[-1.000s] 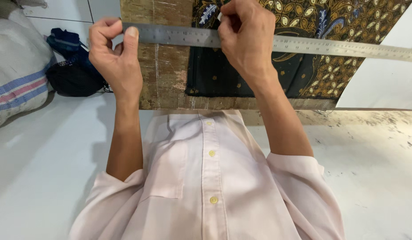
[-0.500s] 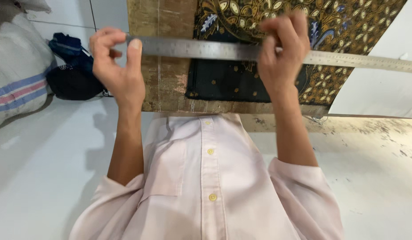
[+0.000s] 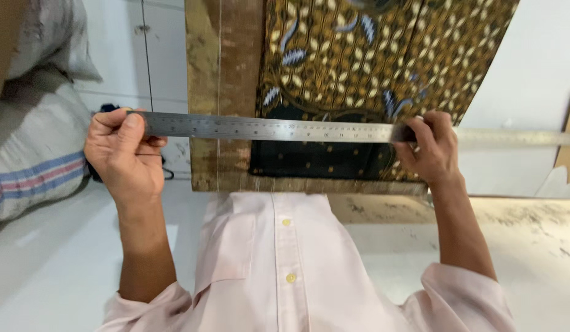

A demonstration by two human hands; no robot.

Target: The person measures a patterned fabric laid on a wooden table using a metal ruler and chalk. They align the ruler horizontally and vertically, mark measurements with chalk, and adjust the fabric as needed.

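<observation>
Right hand has slid out along the ruler over the last second: it was near the middle, now it sits well toward the right side of the cloth. Left hand hasn't moved off the ruler's left end. View has also closed in on the work.

My read: the span between the hands now covers the full width of the cloth's near part, so this looks like a width being taken or a line being set, not a reposition.

Hand states:
- Left hand: closed on the ruler's left end, thumb on top, fingers curled under.
- Right hand: closed, pinching the ruler from above, fingertips on the blade.

Ruler: long steel strip, lying level across the near end of the board and cloth, parallel to the board's near edge. Its right end runs past the cloth and out over the white tabletop. Can't tell if it's pressed flat on the cloth or held just above.

Cloth: dark ground, gold and blue leaf pattern, lies on the brown wooden board, near edge just short of the board's near edge.

Packages: one pale woven sack at far left, with blue and red stripes. No labels or signs legible from here.
</observation>
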